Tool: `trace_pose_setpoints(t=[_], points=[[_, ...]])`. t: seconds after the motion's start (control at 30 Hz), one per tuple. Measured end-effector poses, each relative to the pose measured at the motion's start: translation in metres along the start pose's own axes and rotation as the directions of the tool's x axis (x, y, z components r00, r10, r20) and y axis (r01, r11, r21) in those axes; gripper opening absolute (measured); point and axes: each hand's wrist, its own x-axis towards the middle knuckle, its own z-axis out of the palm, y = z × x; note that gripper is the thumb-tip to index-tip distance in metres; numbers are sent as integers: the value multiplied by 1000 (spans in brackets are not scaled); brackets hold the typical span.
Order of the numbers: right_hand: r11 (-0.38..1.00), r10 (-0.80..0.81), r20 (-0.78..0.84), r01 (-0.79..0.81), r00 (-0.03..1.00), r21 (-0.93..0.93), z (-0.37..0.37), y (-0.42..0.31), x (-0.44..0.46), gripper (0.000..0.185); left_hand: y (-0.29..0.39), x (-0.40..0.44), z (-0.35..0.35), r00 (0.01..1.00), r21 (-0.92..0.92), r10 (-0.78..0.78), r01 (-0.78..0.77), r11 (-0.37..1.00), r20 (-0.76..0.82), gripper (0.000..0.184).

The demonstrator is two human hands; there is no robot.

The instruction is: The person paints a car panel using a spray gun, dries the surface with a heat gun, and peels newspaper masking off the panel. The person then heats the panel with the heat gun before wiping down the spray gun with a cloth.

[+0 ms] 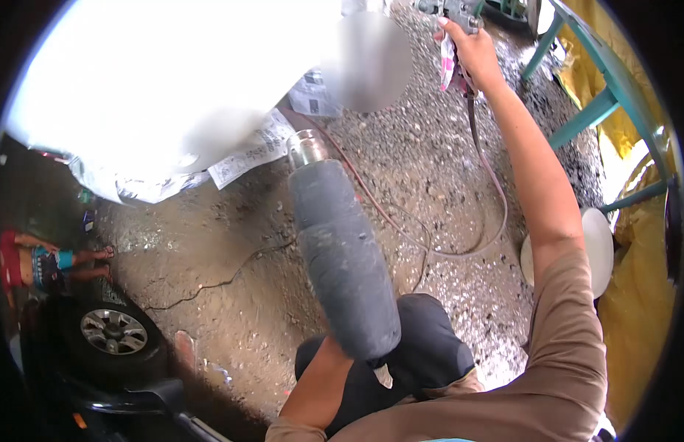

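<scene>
A dark grey heat gun with a metal nozzle looms close to my face, its nozzle toward the white panel. Behind its lower body, my left hand closes on it; the fingers are mostly hidden. At the top right, my right hand is stretched far forward and wrapped round a metal spray gun. A hose hangs from that gun and loops over the ground. The large white panel is overexposed, with printed paper along its lower edge.
A green plastic chair and yellow sheeting stand on the right, beside a pale round object. A dark vehicle's wheel is at lower left. Another person is at far left. A cable crosses the rough ground.
</scene>
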Motion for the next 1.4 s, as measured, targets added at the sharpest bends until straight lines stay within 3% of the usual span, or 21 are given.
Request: trace_pose_setpoints(t=[0.13,0.17,0.2,0.23,0.27,0.37,0.4,0.47,0.57,0.67,0.73,0.83,0.87,0.9,0.97,1.0,1.1,1.13,1.27,1.37,1.4], points=[[988,139,43,-136,989,-76,-22,-47,-7,40,-12,34,39,958,306,104,-18,952,-267,42],[984,159,47,-154,986,-92,-31,-65,-5,38,-14,44,57,950,638,201,-1,770,-240,40],[971,240,66,-238,969,-24,-36,-74,-8,37,-17,55,87,945,879,275,27,477,-178,38],[946,316,90,-321,944,45,-41,-86,-15,37,-20,63,114,945,992,315,55,112,-88,37],[953,303,84,-301,949,-35,-45,-117,-21,38,-27,64,126,891,841,355,54,538,-284,37],[911,410,101,-404,906,-77,-60,-183,-38,42,-24,84,194,922,992,366,122,36,-127,39],[922,384,87,-386,919,14,-62,-200,-44,50,-24,88,215,931,986,354,134,-96,-93,39],[863,489,136,-500,862,65,-72,-230,-51,48,-23,95,251,943,961,324,153,-230,-73,42],[905,408,170,-422,897,57,-79,-249,-46,48,-30,102,292,929,952,360,185,-244,-88,43],[855,474,264,-511,840,90,-88,-247,-31,48,-47,111,312,876,973,429,231,25,-219,48],[832,507,295,-549,810,78,-89,-237,-12,48,-54,115,294,886,950,423,275,-149,-190,53],[873,408,409,-480,816,89,-92,-207,24,50,-66,135,277,916,840,380,306,-449,-130,59],[921,297,413,-373,861,115,-92,-195,39,50,-75,147,271,907,810,402,329,-486,-127,60],[915,316,456,-395,832,87,-93,-185,52,50,-85,160,266,897,777,423,353,-521,-124,61],[901,355,538,-432,765,20,-98,-163,87,51,-108,183,258,839,784,523,423,-455,-148,60],[928,354,535,-359,767,-99,-97,-150,105,56,-120,203,261,811,796,567,436,-420,-145,59],[948,318,492,-261,811,-182,-95,-126,154,60,-148,244,283,780,819,609,438,-371,-141,53],[919,383,522,-369,762,-137,-93,-113,170,59,-158,251,288,777,802,610,459,-383,-153,51],[953,270,391,-186,880,-240,-89,-86,211,57,-190,268,315,778,733,614,493,-469,-131,39],[936,339,402,-262,851,-236,-92,-104,215,58,-203,269,341,770,674,636,495,-549,-47,34],[939,318,410,-223,855,-263,-89,-103,210,59,-206,265,345,754,659,654,518,-546,-51,33]])
